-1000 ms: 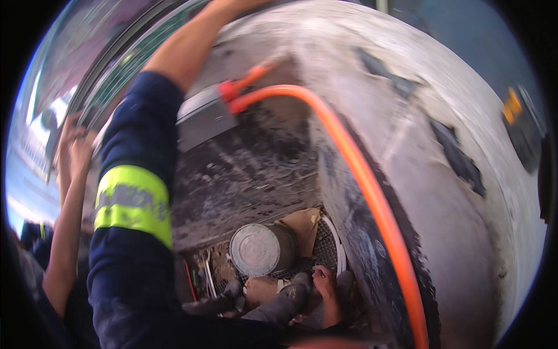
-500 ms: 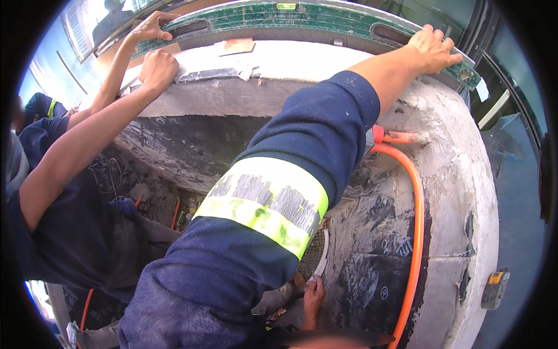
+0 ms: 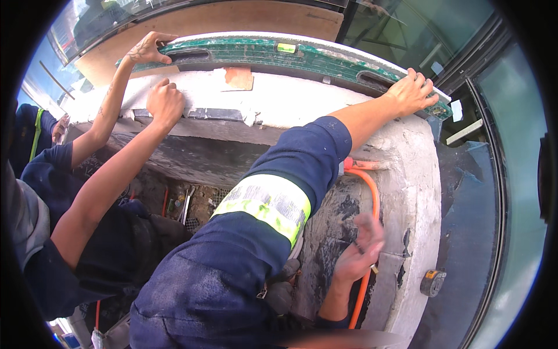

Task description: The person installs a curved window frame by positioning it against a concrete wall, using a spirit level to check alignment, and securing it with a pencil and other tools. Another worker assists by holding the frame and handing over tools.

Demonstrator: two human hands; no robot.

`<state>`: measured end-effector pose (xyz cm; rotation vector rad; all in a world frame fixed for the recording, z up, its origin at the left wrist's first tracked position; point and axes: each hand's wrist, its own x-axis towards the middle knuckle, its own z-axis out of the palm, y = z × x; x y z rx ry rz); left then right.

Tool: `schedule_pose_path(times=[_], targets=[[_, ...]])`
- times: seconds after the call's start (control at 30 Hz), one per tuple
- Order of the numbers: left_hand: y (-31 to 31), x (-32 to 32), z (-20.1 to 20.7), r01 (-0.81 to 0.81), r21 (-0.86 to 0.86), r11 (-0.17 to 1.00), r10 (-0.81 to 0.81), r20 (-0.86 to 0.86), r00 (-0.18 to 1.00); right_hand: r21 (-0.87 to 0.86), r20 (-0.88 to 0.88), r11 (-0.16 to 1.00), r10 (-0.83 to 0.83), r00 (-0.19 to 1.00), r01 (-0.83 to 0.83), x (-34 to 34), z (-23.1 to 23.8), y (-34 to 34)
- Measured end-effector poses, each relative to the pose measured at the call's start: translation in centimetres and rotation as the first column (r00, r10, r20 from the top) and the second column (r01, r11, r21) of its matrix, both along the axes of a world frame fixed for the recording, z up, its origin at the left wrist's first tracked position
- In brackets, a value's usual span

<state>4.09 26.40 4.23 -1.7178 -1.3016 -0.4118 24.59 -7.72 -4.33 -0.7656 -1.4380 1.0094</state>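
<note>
One long green level (image 3: 279, 55) lies on the white, rough concrete rim (image 3: 407, 174). The left hand (image 3: 411, 93), arm stretched, presses flat on its end, fingers spread. The right hand (image 3: 359, 250) is blurred against one orange hose (image 3: 372, 198); its grip cannot be told. A co-worker's two hands steady the far end.

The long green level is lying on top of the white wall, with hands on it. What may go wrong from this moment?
1. The spirit level is steadied only by the left hand and a co-worker's hand; if either lifts, it may slide off.
2. The tape measure sits at the wall's edge and could be knocked down.
3. The right hand works beside the orange hose and may snag it.
</note>
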Motion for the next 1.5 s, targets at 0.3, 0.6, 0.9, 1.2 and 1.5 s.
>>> schedule_pose_path(times=[0.3, 0.6, 0.9, 1.2, 1.5], targets=[[-0.4, 0.3, 0.3, -0.034, -0.077, 0.996, 0.033, -0.009, 0.999, -0.315, -0.401, 0.949, -0.143, 0.905, 0.01, -5.6, 10.9, 24.4], [-0.2, 0.4, -0.1, 0.015, -0.022, 1.0, -0.014, 0.049, 0.999, -0.354, -0.318, 0.925, 0.023, 0.948, -0.141, -7.8, 7.9, 33.0], [-0.6, 0.8, 0.2, -0.073, -0.072, 0.995, 0.075, 0.027, 0.997, -0.227, -0.293, 0.966, 0.056, 0.954, -0.127, -8.9, 7.5, 31.7], [-4.8, 1.5, 2.2, -0.084, -0.156, 0.984, 0.118, 0.221, 0.968, -0.198, -0.307, 0.965, 0.104, 0.946, -0.17, -8.5, 7.1, 31.7], [-19.5, 4.0, -2.4, 0.181, 0.04, 0.983, -0.142, 0.791, 0.595, -0.3, -0.34, 0.954, -0.114, 0.934, 0.007, -8.4, 6.7, 31.7]])
